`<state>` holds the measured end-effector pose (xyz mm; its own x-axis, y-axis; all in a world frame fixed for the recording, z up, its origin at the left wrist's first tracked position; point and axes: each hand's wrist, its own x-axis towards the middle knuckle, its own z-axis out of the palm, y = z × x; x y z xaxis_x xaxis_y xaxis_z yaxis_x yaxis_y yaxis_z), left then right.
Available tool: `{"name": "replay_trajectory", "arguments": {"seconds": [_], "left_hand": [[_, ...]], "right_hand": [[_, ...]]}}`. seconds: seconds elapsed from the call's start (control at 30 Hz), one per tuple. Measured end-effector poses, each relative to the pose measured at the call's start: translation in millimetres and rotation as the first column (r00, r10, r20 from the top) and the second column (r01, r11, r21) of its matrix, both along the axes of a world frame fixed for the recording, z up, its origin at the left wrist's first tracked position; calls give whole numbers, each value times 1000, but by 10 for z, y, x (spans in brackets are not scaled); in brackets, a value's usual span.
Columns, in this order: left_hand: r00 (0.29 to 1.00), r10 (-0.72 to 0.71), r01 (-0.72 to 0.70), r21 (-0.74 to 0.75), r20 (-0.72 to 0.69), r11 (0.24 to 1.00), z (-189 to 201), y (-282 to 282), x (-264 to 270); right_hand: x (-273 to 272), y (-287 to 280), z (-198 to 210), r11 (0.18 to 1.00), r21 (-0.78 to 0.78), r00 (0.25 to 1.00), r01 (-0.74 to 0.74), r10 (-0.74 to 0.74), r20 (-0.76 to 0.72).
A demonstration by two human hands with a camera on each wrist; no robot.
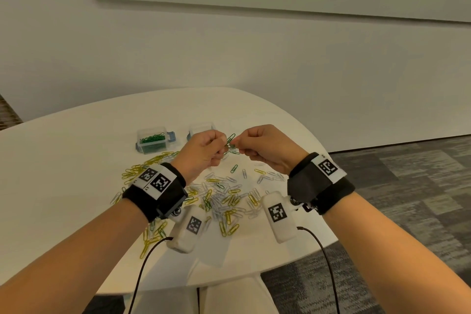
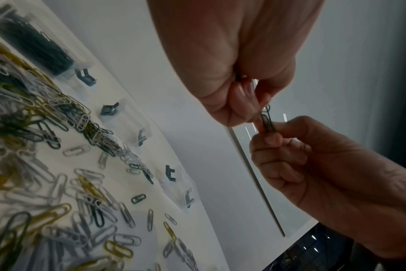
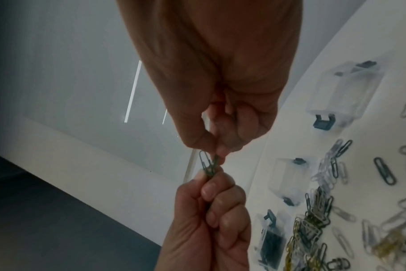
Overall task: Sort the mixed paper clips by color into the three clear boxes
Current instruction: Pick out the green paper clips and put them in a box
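Observation:
Both hands hover above the white table (image 1: 76,160), fingers curled, pinching a small tangle of green paper clips (image 1: 231,141) between them. My left hand (image 1: 223,145) grips one end and my right hand (image 1: 239,145) the other. The left wrist view has the green clips (image 2: 267,120) between the left hand (image 2: 248,102) above and the right hand (image 2: 270,136) below. In the right wrist view the green clips (image 3: 208,165) join the right hand (image 3: 218,152) to the left hand (image 3: 211,180). A mixed pile of yellow, white and green clips (image 1: 221,199) lies under my wrists.
A clear box holding green clips (image 1: 153,141) stands at the back left. A second clear box (image 1: 201,128) is partly hidden behind my left hand. A third clear box (image 2: 179,185) shows in the left wrist view. The table edge curves off at the right, above grey carpet (image 1: 407,186).

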<state>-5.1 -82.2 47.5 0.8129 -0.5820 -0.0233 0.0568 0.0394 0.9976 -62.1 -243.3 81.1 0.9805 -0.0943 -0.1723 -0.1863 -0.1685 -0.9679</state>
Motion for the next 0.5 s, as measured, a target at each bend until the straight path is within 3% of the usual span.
{"name": "replay_trajectory", "arguments": {"seconds": [0.1,0.23,0.33,0.43,0.5], "left_hand": [[996,-16,6,106,91,994,13,22,28],[1000,-26,24,89,16,996,-7,78,82],[990,-11,8,-15,-141,1000,-76,99,108],[923,-30,-43,-181,-383,983,-228,122,140],[865,-46,-87,-240,-500,967,-339,133,177]], "right_hand": [[48,-57,21,986,-167,999,10,-3,45],[95,-162,38,986,-163,997,29,-17,76],[133,-225,-57,984,175,1000,23,-25,7],[160,-289,-307,787,611,992,90,-14,-127],[169,-319,-531,689,707,980,157,-23,-196]]}}
